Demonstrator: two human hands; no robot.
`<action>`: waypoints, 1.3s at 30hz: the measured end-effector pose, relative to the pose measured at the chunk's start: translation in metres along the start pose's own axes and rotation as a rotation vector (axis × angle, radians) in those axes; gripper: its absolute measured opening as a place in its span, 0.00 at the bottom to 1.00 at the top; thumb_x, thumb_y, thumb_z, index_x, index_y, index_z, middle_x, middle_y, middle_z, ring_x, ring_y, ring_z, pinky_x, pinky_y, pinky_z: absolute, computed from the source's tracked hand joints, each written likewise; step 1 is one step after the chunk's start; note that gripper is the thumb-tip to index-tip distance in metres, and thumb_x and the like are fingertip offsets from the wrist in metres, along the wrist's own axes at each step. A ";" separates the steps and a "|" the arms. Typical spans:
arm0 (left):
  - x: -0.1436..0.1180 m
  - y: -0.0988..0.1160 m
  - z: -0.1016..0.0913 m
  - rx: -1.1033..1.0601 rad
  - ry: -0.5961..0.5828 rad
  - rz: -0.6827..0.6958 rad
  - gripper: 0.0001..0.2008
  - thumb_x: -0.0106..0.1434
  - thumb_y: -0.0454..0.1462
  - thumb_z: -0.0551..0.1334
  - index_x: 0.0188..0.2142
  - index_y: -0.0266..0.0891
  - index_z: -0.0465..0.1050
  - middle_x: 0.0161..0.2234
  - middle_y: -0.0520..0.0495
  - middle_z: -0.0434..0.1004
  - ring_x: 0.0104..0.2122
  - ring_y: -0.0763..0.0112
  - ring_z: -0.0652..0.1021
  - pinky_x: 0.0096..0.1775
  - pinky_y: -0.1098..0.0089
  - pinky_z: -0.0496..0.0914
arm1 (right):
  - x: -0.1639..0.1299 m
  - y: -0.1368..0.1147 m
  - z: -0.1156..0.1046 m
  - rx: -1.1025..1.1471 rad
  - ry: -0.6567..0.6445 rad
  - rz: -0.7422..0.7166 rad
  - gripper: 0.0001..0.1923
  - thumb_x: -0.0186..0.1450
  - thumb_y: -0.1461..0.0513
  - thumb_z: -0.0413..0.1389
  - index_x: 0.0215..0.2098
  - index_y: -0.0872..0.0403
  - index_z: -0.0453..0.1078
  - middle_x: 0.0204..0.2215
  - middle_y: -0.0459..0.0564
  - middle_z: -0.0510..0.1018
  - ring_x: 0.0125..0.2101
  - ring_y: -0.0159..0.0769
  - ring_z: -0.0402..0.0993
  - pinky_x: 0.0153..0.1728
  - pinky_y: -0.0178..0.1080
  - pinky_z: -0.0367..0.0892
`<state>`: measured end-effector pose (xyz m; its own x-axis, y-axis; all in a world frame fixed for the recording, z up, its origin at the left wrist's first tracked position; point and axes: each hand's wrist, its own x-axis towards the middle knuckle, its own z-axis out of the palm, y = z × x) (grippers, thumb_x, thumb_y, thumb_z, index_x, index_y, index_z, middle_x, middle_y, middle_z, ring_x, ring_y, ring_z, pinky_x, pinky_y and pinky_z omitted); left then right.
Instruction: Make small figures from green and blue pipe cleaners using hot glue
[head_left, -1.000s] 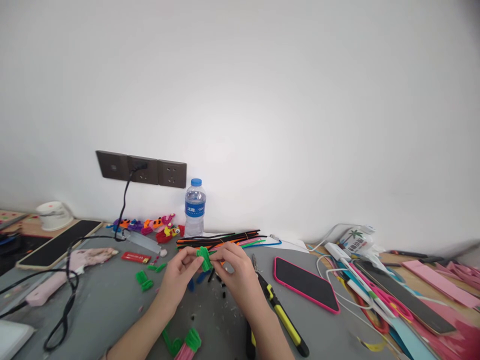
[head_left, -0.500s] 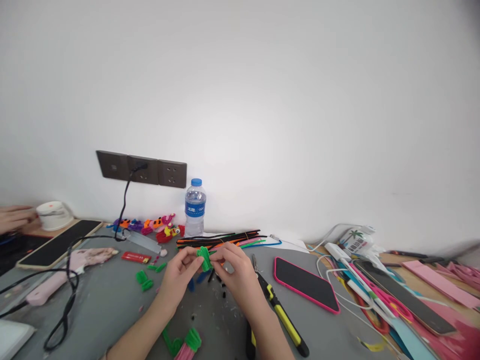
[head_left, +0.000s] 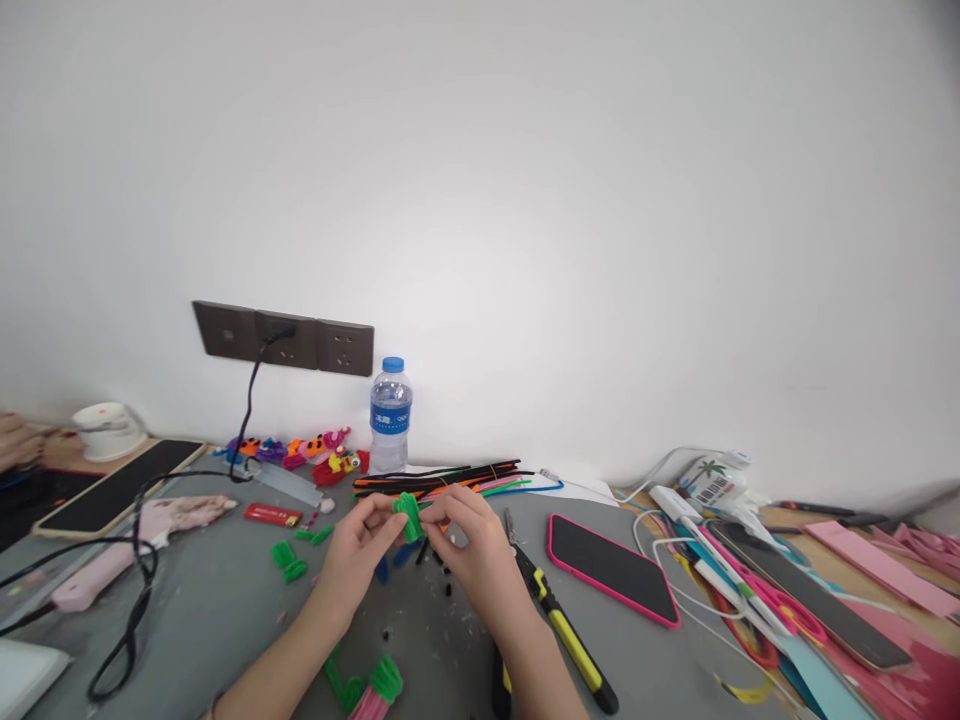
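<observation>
Holding: a small green pipe-cleaner piece [head_left: 409, 517] is pinched between both hands, just above the grey tabletop [head_left: 210, 610], in front of the pipe-cleaner bundle.
Left hand [head_left: 358, 550]: grip clenched on the left side of the green piece, thumb and fingertips engaged.
Right hand [head_left: 472, 550]: grip clenched on the right side of the same piece, fingers curled over it.
Pipe-cleaner bundle [head_left: 450, 478]: black, orange, green and pink lengths laid flat just behind the hands.
Water bottle [head_left: 390, 417]: stood upright by the wall, blue cap on.
Pliers [head_left: 559, 630]: yellow-and-black handles, laid just right of the right wrist.
Phone [head_left: 611, 568]: pink-edged, laid screen up, right of the pliers.
Green offcuts [head_left: 289, 560]: scattered left of the left hand.
Another person's hand [head_left: 16, 442]: seen at the far left edge.
</observation>
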<state>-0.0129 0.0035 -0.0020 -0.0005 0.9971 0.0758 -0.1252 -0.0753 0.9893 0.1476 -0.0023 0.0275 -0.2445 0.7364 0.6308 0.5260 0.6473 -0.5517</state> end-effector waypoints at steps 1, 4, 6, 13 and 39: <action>0.000 0.001 0.000 0.002 0.001 -0.001 0.16 0.52 0.50 0.68 0.30 0.40 0.73 0.24 0.52 0.73 0.26 0.68 0.74 0.31 0.71 0.69 | 0.000 0.000 0.000 0.001 0.004 0.004 0.08 0.64 0.69 0.54 0.28 0.52 0.69 0.26 0.46 0.72 0.30 0.36 0.68 0.32 0.36 0.65; -0.001 0.003 0.001 -0.003 0.000 -0.003 0.17 0.52 0.51 0.68 0.30 0.40 0.72 0.25 0.52 0.73 0.27 0.67 0.74 0.32 0.70 0.70 | 0.000 0.000 0.000 0.003 0.013 0.029 0.08 0.63 0.70 0.54 0.29 0.52 0.68 0.26 0.46 0.72 0.30 0.36 0.68 0.31 0.36 0.65; -0.001 0.005 0.001 0.005 -0.001 -0.008 0.17 0.52 0.51 0.67 0.30 0.40 0.72 0.25 0.52 0.72 0.27 0.67 0.73 0.32 0.70 0.70 | 0.000 0.000 -0.001 0.007 0.011 0.045 0.07 0.62 0.71 0.54 0.31 0.52 0.68 0.27 0.46 0.73 0.30 0.36 0.69 0.32 0.36 0.65; -0.002 0.006 0.001 0.025 -0.016 -0.005 0.15 0.54 0.49 0.66 0.31 0.40 0.73 0.26 0.51 0.73 0.28 0.67 0.74 0.33 0.70 0.70 | -0.001 0.003 0.001 -0.027 -0.007 -0.019 0.13 0.63 0.71 0.55 0.42 0.50 0.73 0.31 0.48 0.76 0.34 0.38 0.71 0.37 0.39 0.67; -0.002 0.006 0.000 0.018 -0.008 0.019 0.13 0.54 0.47 0.68 0.29 0.39 0.73 0.23 0.53 0.71 0.26 0.69 0.72 0.29 0.73 0.68 | -0.002 0.002 0.003 -0.030 0.015 -0.004 0.08 0.62 0.71 0.56 0.33 0.52 0.71 0.28 0.44 0.74 0.32 0.35 0.70 0.36 0.37 0.60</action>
<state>-0.0134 0.0016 0.0040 0.0056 0.9954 0.0954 -0.1071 -0.0943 0.9898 0.1469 -0.0015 0.0234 -0.2348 0.7306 0.6412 0.5493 0.6440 -0.5325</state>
